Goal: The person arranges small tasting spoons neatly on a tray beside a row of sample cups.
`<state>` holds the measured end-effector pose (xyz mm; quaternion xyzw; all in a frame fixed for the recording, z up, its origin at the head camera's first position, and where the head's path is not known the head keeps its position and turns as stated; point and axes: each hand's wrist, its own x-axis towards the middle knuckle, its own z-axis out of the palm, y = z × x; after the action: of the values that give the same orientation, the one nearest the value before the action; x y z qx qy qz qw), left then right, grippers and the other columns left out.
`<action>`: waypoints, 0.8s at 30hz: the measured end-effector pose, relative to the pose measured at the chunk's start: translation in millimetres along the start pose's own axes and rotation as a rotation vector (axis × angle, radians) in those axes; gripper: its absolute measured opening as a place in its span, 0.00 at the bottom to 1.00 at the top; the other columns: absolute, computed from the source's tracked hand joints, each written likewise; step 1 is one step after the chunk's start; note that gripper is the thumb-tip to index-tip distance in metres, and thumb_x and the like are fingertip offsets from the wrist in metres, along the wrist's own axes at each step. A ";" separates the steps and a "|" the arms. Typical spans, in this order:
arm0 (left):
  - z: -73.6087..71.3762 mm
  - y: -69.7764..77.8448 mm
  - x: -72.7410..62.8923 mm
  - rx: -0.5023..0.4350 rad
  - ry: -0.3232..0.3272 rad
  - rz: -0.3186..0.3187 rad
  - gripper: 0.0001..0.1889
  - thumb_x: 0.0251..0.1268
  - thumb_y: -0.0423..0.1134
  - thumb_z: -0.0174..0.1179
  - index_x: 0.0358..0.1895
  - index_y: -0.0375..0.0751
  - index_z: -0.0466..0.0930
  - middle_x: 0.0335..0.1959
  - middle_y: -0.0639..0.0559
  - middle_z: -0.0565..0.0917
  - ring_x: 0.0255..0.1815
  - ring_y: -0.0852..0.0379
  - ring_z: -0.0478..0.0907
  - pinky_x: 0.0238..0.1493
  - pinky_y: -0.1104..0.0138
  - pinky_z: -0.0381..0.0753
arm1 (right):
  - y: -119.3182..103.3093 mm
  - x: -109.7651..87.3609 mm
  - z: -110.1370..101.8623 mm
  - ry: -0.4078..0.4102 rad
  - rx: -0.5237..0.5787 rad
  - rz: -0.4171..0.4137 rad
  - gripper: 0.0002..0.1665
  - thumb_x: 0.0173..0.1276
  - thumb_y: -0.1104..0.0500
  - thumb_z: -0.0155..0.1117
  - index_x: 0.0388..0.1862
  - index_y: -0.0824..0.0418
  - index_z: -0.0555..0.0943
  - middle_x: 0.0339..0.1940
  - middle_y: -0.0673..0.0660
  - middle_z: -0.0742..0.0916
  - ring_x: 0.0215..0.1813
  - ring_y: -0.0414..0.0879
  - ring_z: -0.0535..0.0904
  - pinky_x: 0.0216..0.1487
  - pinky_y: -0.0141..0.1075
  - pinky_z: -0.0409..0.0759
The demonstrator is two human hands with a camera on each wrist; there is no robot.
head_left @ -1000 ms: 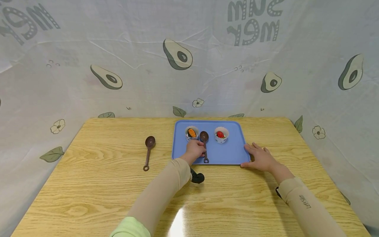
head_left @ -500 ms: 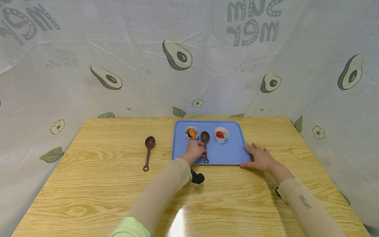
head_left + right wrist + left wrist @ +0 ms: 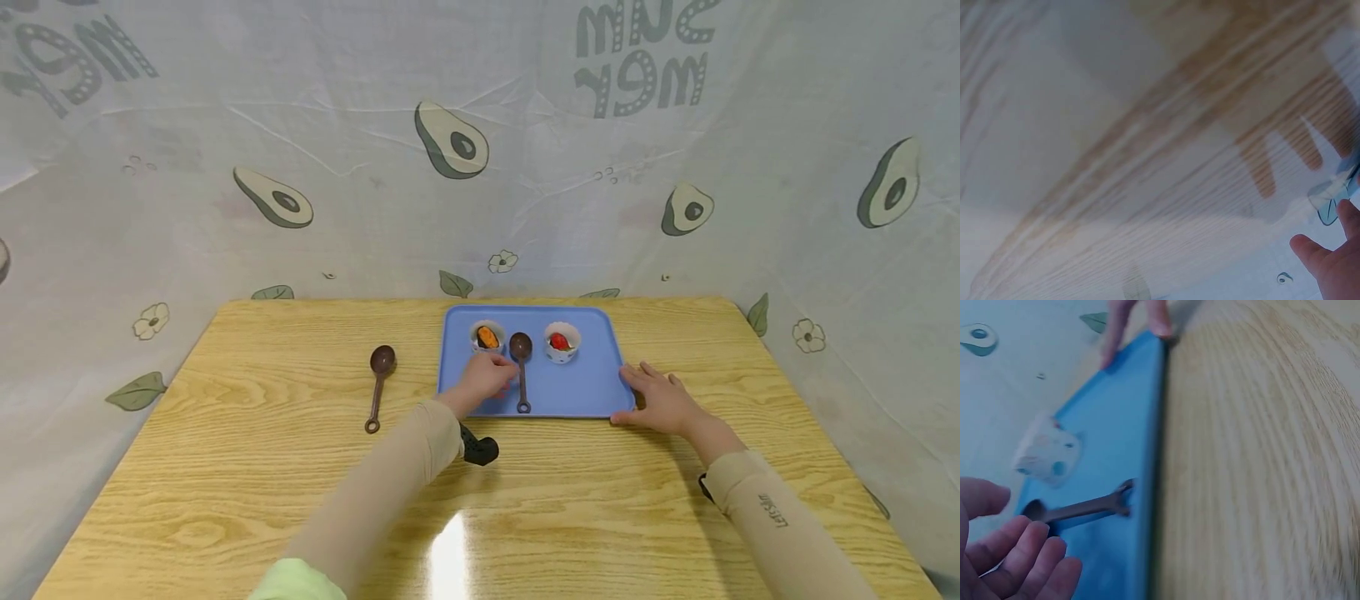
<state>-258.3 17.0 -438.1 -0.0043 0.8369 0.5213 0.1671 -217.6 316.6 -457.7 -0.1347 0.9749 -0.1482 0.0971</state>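
Note:
A brown spoon (image 3: 522, 383) lies on the blue tray (image 3: 585, 392), bowl toward the back, between two small paper cups. My left hand (image 3: 483, 377) hovers just left of its handle; in the left wrist view the thumb stands apart from loosely bent fingers (image 3: 1022, 556), with nothing between them. The left paper cup (image 3: 487, 336) contains an orange-topped sushi piece (image 3: 487, 337), and the right paper cup (image 3: 562, 343) a red-topped piece (image 3: 558, 342). My right hand (image 3: 660, 402) rests against the tray's front right corner, thumb at the front edge and extended fingers along the right side.
A second brown spoon (image 3: 378, 387) lies on the wooden table (image 3: 225, 467) left of the tray. Behind the table hangs a pale cloth (image 3: 352, 150) printed with avocados. Black wrist gear (image 3: 480, 450) protrudes beneath my left sleeve.
The left hand has let go of the spoon's handle and drawn back slightly to the left. The spoon shifted a little rightward on the tray; the right hand stayed still.

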 end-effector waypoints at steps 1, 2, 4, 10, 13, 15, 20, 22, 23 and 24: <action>-5.0 0.6 -1.2 0.002 -0.010 0.003 0.14 0.66 0.41 0.55 0.47 0.35 0.81 0.41 0.41 0.84 0.36 0.51 0.82 0.35 0.64 0.83 | 0.2 0.1 0.2 -0.001 0.006 0.001 0.58 0.53 0.32 0.65 0.71 0.67 0.58 0.71 0.69 0.63 0.73 0.68 0.50 0.64 0.71 0.46; -10.3 1.3 -2.4 -0.003 -0.021 0.005 0.15 0.67 0.42 0.54 0.47 0.35 0.81 0.43 0.41 0.84 0.38 0.50 0.81 0.36 0.63 0.83 | 0.3 0.1 0.3 -0.001 0.007 0.001 0.59 0.53 0.32 0.64 0.71 0.67 0.58 0.71 0.69 0.63 0.73 0.69 0.50 0.64 0.71 0.46; -21.6 2.1 -4.6 -0.017 -0.033 -0.003 0.18 0.68 0.45 0.54 0.49 0.34 0.79 0.46 0.41 0.83 0.43 0.48 0.80 0.40 0.61 0.83 | 0.5 -0.2 0.2 -0.001 0.012 0.002 0.59 0.53 0.32 0.64 0.71 0.67 0.58 0.71 0.69 0.63 0.73 0.69 0.50 0.64 0.71 0.46; -61.4 -2.2 -13.4 -0.003 -0.013 -0.022 0.24 0.68 0.51 0.52 0.55 0.35 0.76 0.51 0.40 0.81 0.51 0.46 0.79 0.46 0.59 0.82 | -0.9 -1.1 1.4 0.005 0.004 -0.004 0.58 0.54 0.33 0.64 0.71 0.68 0.58 0.71 0.69 0.64 0.73 0.69 0.50 0.64 0.70 0.47; -83.1 -8.9 -18.7 -0.028 -0.011 -0.027 0.27 0.69 0.53 0.50 0.60 0.34 0.71 0.55 0.37 0.78 0.54 0.43 0.77 0.52 0.57 0.80 | -1.7 -1.7 1.6 0.009 0.000 -0.008 0.58 0.54 0.33 0.65 0.71 0.68 0.59 0.71 0.69 0.64 0.72 0.69 0.51 0.64 0.71 0.48; -97.6 -13.4 -22.8 -0.049 -0.005 -0.032 0.29 0.69 0.53 0.48 0.62 0.33 0.69 0.57 0.35 0.77 0.57 0.42 0.75 0.55 0.55 0.78 | -1.7 -1.8 1.6 0.010 0.001 -0.008 0.58 0.53 0.33 0.65 0.71 0.68 0.59 0.71 0.69 0.64 0.72 0.69 0.51 0.64 0.70 0.47; -128.5 -26.8 -32.4 -0.097 0.055 -0.049 0.32 0.70 0.56 0.45 0.64 0.32 0.66 0.60 0.33 0.73 0.59 0.40 0.73 0.59 0.53 0.75 | -3.5 -2.2 -0.1 0.016 -0.005 -0.015 0.57 0.54 0.33 0.65 0.71 0.68 0.59 0.70 0.69 0.64 0.72 0.69 0.52 0.63 0.71 0.48; -137.7 -33.3 -35.4 -0.110 0.081 -0.059 0.33 0.70 0.57 0.45 0.65 0.31 0.66 0.60 0.32 0.73 0.59 0.40 0.73 0.60 0.53 0.74 | -4.3 -2.5 -0.8 0.017 -0.008 -0.015 0.57 0.54 0.34 0.65 0.70 0.69 0.59 0.70 0.69 0.65 0.72 0.69 0.52 0.63 0.71 0.48; -141.8 -36.9 -36.6 -0.120 0.093 -0.066 0.33 0.70 0.57 0.45 0.65 0.31 0.65 0.60 0.32 0.72 0.59 0.41 0.73 0.60 0.53 0.74 | -4.5 -2.5 -1.0 0.017 -0.009 -0.014 0.57 0.54 0.34 0.65 0.70 0.69 0.59 0.70 0.70 0.65 0.72 0.69 0.52 0.63 0.71 0.48; -145.7 -40.4 -38.0 -0.130 0.100 -0.076 0.34 0.69 0.57 0.45 0.65 0.31 0.65 0.60 0.32 0.72 0.59 0.41 0.72 0.61 0.53 0.73 | -4.7 -2.5 -1.2 0.016 -0.009 -0.014 0.57 0.54 0.34 0.65 0.70 0.69 0.59 0.70 0.70 0.65 0.72 0.69 0.52 0.63 0.71 0.49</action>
<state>-255.2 -135.1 -404.1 -0.0732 0.8079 0.5668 0.1441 -214.4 313.3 -454.7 -0.1408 0.9754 -0.1453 0.0875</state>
